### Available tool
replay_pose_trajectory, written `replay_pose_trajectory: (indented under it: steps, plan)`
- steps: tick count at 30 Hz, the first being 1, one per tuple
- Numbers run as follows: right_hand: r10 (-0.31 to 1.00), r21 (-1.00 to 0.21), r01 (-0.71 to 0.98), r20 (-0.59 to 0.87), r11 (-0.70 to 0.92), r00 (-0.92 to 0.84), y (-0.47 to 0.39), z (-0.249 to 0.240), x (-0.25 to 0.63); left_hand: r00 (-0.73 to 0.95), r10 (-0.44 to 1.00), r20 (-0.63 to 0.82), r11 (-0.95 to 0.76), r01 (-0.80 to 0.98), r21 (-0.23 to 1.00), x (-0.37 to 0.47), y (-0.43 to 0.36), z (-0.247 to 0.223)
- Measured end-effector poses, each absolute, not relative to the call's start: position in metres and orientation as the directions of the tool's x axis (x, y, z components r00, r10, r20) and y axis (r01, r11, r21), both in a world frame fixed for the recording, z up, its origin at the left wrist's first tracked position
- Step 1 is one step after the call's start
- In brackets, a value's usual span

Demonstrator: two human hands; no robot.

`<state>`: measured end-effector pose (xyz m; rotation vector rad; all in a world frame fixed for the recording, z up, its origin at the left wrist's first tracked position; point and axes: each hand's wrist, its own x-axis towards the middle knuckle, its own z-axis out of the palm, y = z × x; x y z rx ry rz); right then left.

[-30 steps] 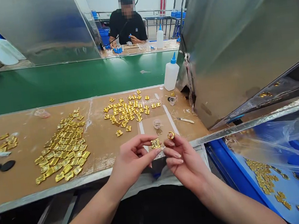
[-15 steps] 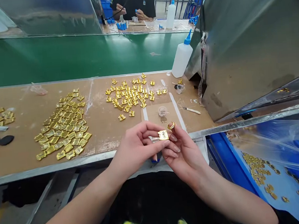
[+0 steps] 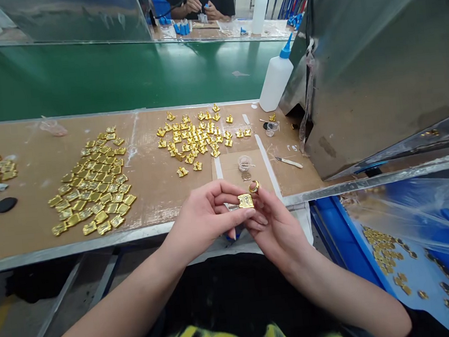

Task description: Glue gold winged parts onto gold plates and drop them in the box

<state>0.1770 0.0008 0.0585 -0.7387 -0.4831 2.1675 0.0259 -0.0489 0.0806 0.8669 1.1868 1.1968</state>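
Note:
My left hand [image 3: 205, 213] grips a flat gold square piece [image 3: 245, 201] between thumb and fingers. A thin stick shows between its fingers, partly hidden. My right hand [image 3: 278, 213] pinches a small gold ring-shaped piece [image 3: 254, 187] at its fingertips, just beyond and to the right of the square piece. Both hands are close together above the front edge of the table. Beyond them on the table sit a small clear cup [image 3: 245, 163] and a loose group of gold pieces [image 3: 193, 137]. Flat gold pieces [image 3: 97, 183] lie packed together on the left.
A white bottle [image 3: 276, 81] with a blue tip stands at the back right, near a metal panel [image 3: 377, 69]. A knife [image 3: 289, 162] lies right of the cup. Blue trays [image 3: 336, 232] sit low at right. Past the green belt [image 3: 100, 80], a person's hands [image 3: 203, 9] work.
The view has shifted slightly. My right hand has turned a little, and the ring-shaped piece is now closer to the square one. The other person's hands have come closer together.

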Motion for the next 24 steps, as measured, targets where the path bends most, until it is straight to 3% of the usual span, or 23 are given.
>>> replay_pose_trajectory:
  steps: [4, 9, 13, 16, 19, 22, 24]
  plan:
    - [0.916, -0.832, -0.476, -0.092, -0.286, -0.390, 0.011, 0.049, 0.184, -0.047, 0.972, -0.232, 0.217, -0.212, 0.953, 0.025, -0.051, 0.081]
    - [0.877, -0.943, -0.332, 0.150, -0.012, -0.456, 0.027, 0.042, 0.198, -0.002, 0.970, -0.242, 0.236, -0.215, 0.948, 0.023, -0.052, 0.081]
    - [0.871, -0.944, -0.331, 0.169, 0.008, -0.462, 0.034, 0.043, 0.202, 0.040, 0.969, -0.244, 0.247, -0.235, 0.940, 0.022, -0.052, 0.076]
    - [0.883, -0.965, -0.250, 0.188, 0.083, -0.431, 0.035, 0.046, 0.202, -0.071, 0.979, -0.190, 0.173, -0.200, 0.964, 0.021, -0.053, 0.070]
    - [0.883, -0.985, -0.145, 0.146, 0.090, -0.446, 0.035, 0.047, 0.199, -0.222, 0.972, -0.075, 0.080, 0.014, 0.997, 0.022, -0.054, 0.064]
    - [0.882, -0.992, -0.109, 0.102, 0.058, -0.461, 0.034, 0.044, 0.193, -0.267, 0.964, 0.016, 0.040, 0.201, 0.979, 0.021, -0.053, 0.060]
    - [0.893, -0.990, -0.079, 0.142, 0.119, -0.426, 0.034, 0.040, 0.189, -0.291, 0.954, 0.065, 0.028, 0.302, 0.953, 0.020, -0.051, 0.058]
